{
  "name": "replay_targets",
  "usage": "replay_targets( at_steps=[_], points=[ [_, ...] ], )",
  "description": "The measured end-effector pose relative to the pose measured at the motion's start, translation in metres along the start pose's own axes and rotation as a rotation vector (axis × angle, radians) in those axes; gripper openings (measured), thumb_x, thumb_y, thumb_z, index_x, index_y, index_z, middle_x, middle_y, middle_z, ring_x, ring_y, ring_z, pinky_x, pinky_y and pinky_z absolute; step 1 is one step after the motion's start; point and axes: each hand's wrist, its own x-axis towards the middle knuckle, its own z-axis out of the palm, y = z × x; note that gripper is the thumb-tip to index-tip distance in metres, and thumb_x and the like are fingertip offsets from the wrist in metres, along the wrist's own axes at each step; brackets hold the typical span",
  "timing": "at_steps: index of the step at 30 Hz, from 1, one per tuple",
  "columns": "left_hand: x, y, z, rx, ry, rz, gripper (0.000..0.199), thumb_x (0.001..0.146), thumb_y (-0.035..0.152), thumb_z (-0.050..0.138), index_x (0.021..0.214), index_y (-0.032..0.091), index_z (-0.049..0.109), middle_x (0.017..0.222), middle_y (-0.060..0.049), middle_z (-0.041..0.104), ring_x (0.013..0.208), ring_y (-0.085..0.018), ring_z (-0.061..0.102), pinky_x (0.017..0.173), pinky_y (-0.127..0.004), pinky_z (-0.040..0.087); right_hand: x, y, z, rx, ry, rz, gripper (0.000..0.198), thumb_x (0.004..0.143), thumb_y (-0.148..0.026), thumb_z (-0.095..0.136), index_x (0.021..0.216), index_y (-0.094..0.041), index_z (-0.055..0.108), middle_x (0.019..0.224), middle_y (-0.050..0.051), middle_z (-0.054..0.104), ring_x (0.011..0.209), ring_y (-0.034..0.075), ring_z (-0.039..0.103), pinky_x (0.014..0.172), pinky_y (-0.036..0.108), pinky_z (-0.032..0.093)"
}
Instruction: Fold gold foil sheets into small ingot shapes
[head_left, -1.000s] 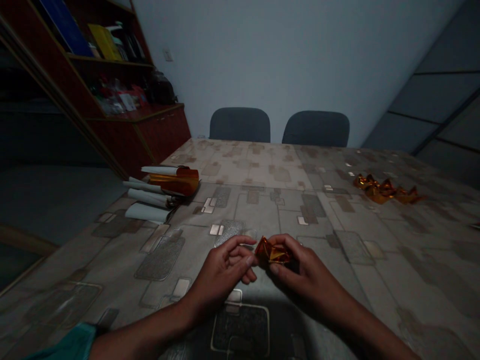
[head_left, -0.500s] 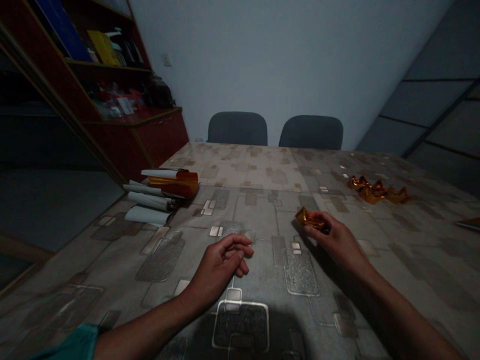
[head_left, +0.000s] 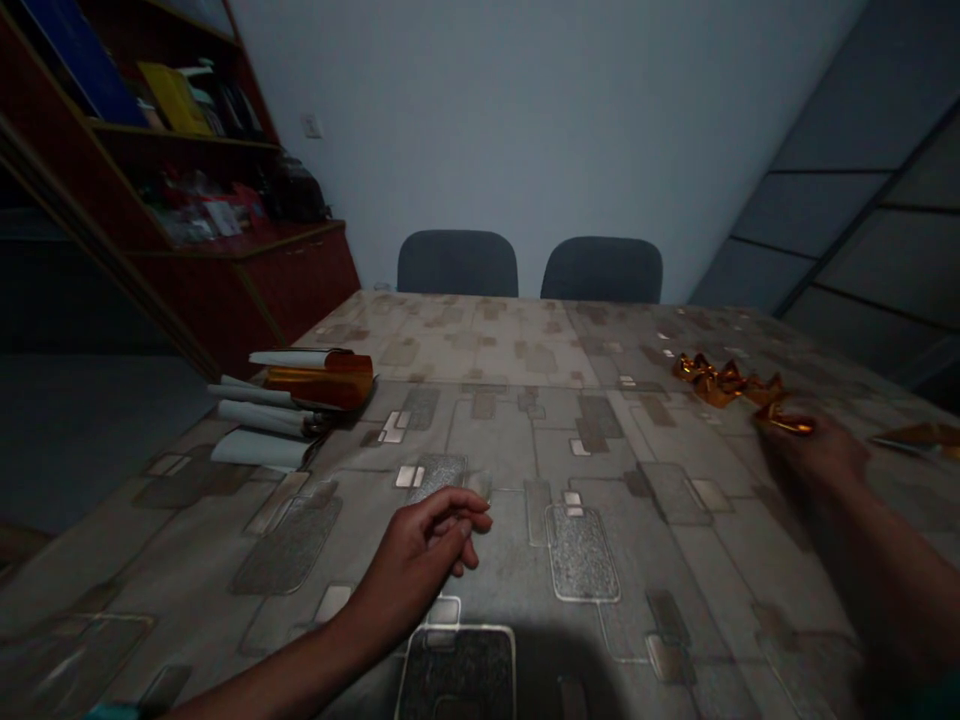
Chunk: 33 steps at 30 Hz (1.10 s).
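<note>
My right hand (head_left: 829, 450), smeared by motion, is at the right of the table with a gold foil paper ingot (head_left: 786, 421) between its fingers. Just beyond it, several finished gold paper ingots (head_left: 716, 382) sit in a cluster. My left hand (head_left: 435, 535) rests on the patterned tablecloth (head_left: 495, 470) near the middle, its fingers loosely curled and slightly apart, holding nothing. Off to the left lies a pile of curled gold-and-white paper sheets (head_left: 322, 382). At the right edge, a flat gold paper piece (head_left: 922, 438) lies on the cloth beyond my right wrist.
Two grey chairs (head_left: 457, 262) stand against the far side of the table, before a pale wall (head_left: 495, 120). A red-brown cabinet (head_left: 300, 280) with loaded shelves is at the left. Grey panelled doors (head_left: 840, 170) stand at the right.
My right hand has carried the paper ingot rightward and away from me, close to the cluster. My left hand stays in nearly the same place; the view has turned slightly right.
</note>
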Motion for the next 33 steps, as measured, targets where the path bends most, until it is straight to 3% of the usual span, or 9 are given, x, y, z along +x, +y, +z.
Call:
replay_targets(
  at_steps=[8,12,18,21,24,27,29,31,33],
  points=[
    [0.003,0.003,0.000,0.004,-0.004,-0.018,0.018,0.088,0.030,0.060,0.098,0.016,0.065,0.094,-0.008,0.070,0.062,-0.012,0.061,0.054,-0.023,0.045,0.026,-0.015,0.021,-0.052,-0.066,-0.027,0.024,0.093,-0.032,0.062,0.105,-0.013,0.069,0.106,0.014,0.069,0.100,0.027,0.065,0.079,0.039,0.047],
    [0.002,0.001,0.000,-0.003,-0.017,-0.018,0.016,0.088,0.029,0.059,0.098,0.016,0.065,0.095,-0.008,0.070,0.061,-0.012,0.061,0.054,-0.023,0.045,0.024,-0.024,0.013,-0.018,-0.047,0.002,0.024,0.082,-0.018,0.066,0.098,-0.003,0.075,0.099,0.028,0.071,0.099,0.037,0.065,0.070,0.042,0.038],
    [-0.003,0.003,0.003,0.069,-0.027,0.020,0.019,0.090,0.031,0.059,0.094,0.016,0.069,0.090,-0.008,0.072,0.067,-0.015,0.064,0.058,-0.025,0.048,-0.010,-0.041,-0.006,0.150,0.038,0.062,0.039,0.085,-0.019,0.060,0.117,0.000,0.070,0.117,0.033,0.066,0.108,0.037,0.061,0.069,0.044,0.036],
    [-0.002,0.018,-0.004,0.274,-0.009,0.203,0.019,0.092,0.029,0.056,0.091,0.017,0.071,0.085,-0.006,0.072,0.079,-0.018,0.067,0.072,-0.030,0.052,-0.045,-0.062,-0.018,0.322,0.016,0.033,0.042,0.082,-0.026,0.063,0.121,-0.011,0.070,0.109,0.022,0.073,0.088,0.031,0.068,0.060,0.038,0.039],
    [0.012,0.039,-0.030,0.573,0.050,0.436,0.019,0.095,0.023,0.051,0.100,0.019,0.070,0.106,-0.007,0.073,0.102,-0.021,0.066,0.092,-0.038,0.049,-0.090,-0.091,-0.034,0.551,-0.103,-0.060,0.028,0.075,-0.029,0.067,0.099,-0.017,0.076,0.099,0.015,0.076,0.081,0.028,0.068,0.060,0.035,0.044],
    [0.037,0.057,-0.077,1.116,0.109,0.592,0.026,0.093,0.017,0.053,0.115,0.018,0.066,0.130,-0.012,0.065,0.125,-0.028,0.054,0.108,-0.051,0.034,-0.134,-0.119,-0.044,0.744,-0.268,-0.229,0.014,0.068,-0.032,0.071,0.079,-0.024,0.074,0.094,0.010,0.076,0.090,0.030,0.067,0.072,0.038,0.050],
    [0.053,0.064,-0.113,1.433,0.162,0.500,0.030,0.087,0.013,0.058,0.117,0.018,0.065,0.134,-0.014,0.062,0.132,-0.035,0.047,0.110,-0.061,0.022,-0.158,-0.134,-0.041,0.853,-0.389,-0.328,0.018,0.071,-0.040,0.072,0.085,-0.029,0.074,0.094,0.006,0.075,0.090,0.029,0.068,0.077,0.039,0.052],
    [0.065,0.068,-0.143,1.566,0.170,0.379,0.029,0.080,0.012,0.067,0.109,0.017,0.068,0.131,-0.016,0.064,0.128,-0.039,0.049,0.106,-0.061,0.026,-0.178,-0.142,-0.031,0.872,-0.508,-0.408,0.021,0.074,-0.044,0.071,0.088,-0.029,0.074,0.091,0.006,0.075,0.088,0.029,0.069,0.077,0.040,0.053],
    [0.070,0.071,-0.164,1.567,0.158,0.351,0.019,0.075,0.011,0.071,0.094,0.016,0.073,0.112,-0.014,0.073,0.113,-0.037,0.060,0.101,-0.055,0.034,-0.190,-0.145,-0.018,0.878,-0.607,-0.442,0.024,0.074,-0.046,0.072,0.084,-0.024,0.074,0.085,0.007,0.075,0.083,0.029,0.069,0.073,0.039,0.055]
  ],
)
